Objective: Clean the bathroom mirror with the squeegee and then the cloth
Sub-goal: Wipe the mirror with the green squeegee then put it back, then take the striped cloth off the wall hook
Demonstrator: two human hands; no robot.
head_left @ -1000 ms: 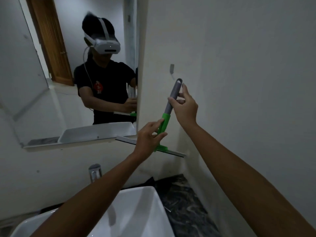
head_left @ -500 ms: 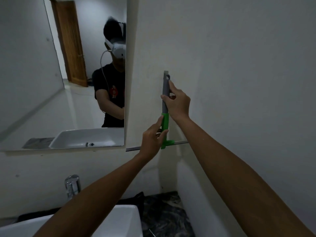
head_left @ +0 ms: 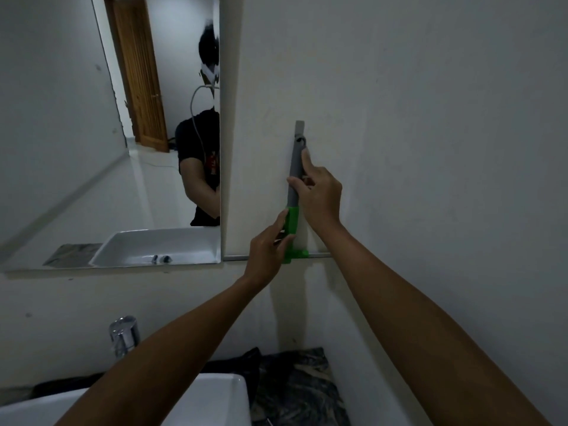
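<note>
The squeegee [head_left: 295,167], with a grey handle, green neck and long thin blade, hangs upright against the white wall just right of the mirror [head_left: 92,133]. Its top loop sits on a small grey wall hook [head_left: 300,128]. My right hand [head_left: 319,195] grips the grey handle from the right side. My left hand [head_left: 269,247] pinches the green neck just above the blade. The mirror shows a person in a black shirt with a headset. No cloth is identifiable in view.
A white basin [head_left: 215,398] lies below my arms, with a chrome tap [head_left: 124,333] behind it at the left. Dark marbled countertop [head_left: 295,382] fills the corner at the right of the basin. A wooden door appears in the mirror's reflection.
The squeegee went from tilted and away from the wall to upright against it, its loop now on the hook. Both hands rose with it, and my view shifted right.
</note>
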